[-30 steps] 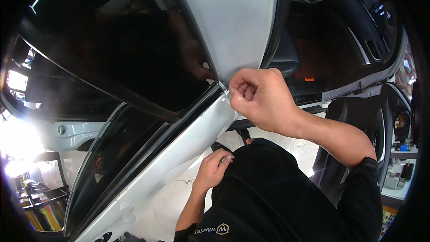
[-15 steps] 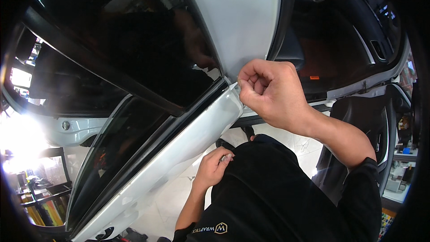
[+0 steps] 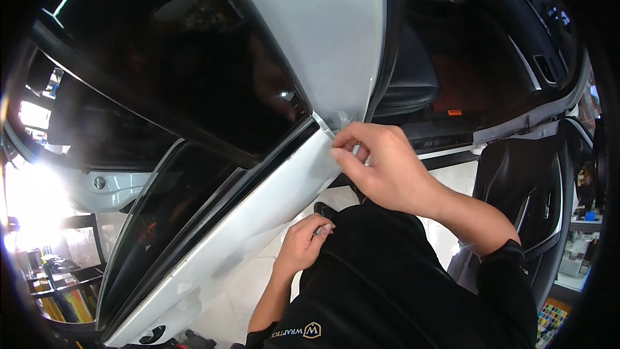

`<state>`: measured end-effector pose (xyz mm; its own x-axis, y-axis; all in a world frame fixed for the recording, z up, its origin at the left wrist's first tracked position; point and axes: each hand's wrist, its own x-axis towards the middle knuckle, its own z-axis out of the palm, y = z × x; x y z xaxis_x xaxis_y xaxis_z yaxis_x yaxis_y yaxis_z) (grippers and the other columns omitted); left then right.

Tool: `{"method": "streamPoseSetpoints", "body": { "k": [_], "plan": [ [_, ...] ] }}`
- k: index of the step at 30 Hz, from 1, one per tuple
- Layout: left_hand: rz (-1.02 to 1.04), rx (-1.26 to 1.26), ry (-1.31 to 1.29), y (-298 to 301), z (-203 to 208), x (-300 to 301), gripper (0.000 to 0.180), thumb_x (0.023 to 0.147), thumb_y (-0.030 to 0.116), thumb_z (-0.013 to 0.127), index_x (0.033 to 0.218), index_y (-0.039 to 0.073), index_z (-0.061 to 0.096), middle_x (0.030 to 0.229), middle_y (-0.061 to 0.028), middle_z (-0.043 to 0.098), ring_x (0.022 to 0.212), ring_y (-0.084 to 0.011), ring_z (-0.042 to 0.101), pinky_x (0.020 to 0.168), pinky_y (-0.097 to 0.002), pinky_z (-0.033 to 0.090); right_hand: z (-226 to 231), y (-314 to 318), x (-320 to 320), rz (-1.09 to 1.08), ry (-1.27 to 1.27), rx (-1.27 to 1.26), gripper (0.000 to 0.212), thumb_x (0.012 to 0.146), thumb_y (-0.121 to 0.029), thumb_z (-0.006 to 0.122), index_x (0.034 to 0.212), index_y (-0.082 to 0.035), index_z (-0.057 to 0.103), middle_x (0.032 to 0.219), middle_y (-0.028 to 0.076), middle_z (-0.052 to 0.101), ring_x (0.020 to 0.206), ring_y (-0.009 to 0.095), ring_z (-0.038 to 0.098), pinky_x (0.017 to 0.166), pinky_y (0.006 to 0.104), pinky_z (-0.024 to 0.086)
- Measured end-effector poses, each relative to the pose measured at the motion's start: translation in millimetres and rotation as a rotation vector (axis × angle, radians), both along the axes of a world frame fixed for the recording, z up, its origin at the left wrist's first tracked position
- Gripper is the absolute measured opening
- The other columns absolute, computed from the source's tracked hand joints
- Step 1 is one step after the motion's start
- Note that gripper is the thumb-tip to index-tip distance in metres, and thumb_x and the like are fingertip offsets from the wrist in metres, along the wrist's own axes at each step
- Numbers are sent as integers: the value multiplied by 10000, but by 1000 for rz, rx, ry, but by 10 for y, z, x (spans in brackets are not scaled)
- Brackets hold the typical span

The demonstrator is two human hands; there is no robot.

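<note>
A white car door (image 3: 248,213) stands open, slanting from lower left to its upper corner near the white door pillar (image 3: 316,19). My right hand (image 3: 387,168) is at this upper corner, thumb and forefinger bent together against the door's edge. A thin pale strip (image 3: 323,125) runs along the corner up to the fingertips; whether it lies between them, I cannot make out. Lower down, in front of my black shirt (image 3: 387,271), my left hand (image 3: 302,242) is closed on a small grey object (image 3: 320,230), mostly hidden by the fingers.
Dark window glass (image 3: 187,71) fills the upper left beside the pillar. To the right are a black seat (image 3: 410,81) and another open door with a dark inner panel (image 3: 516,187). A shelf with coloured goods (image 3: 64,297) stands at lower left, above a pale tiled floor (image 3: 242,284).
My right hand has come down from above the corner to the door's edge, and its fingers have turned downward. The left hand stays nearly still. The view has shifted slightly.
</note>
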<state>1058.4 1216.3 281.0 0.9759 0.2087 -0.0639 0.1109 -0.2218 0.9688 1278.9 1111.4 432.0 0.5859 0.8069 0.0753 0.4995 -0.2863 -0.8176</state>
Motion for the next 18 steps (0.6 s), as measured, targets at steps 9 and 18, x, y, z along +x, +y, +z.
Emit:
{"method": "streamPoseSetpoints", "body": {
  "k": [9, 18],
  "plan": [
    [15, 28, 30, -58, 45, -144, 129, 1000, 75, 591, 1045, -20, 666, 944, -157, 695, 857, -303, 706, 791, -375, 551, -15, 74, 7, -48, 36, 53, 260, 941, -94, 670, 1118, 95, 691, 863, 115, 696, 612, 102, 595, 577, 293, 511],
    [47, 2, -10, -131, -22, -229, 115, 999, 71, 598, 1042, -12, 665, 937, -152, 692, 852, -300, 704, 777, -369, 551, 112, 198, 57, -181, 886, 137, 215, 963, -103, 686, 1092, 68, 675, 881, 63, 637, 639, 85, 585, 472, 245, 495]
  ]
}}
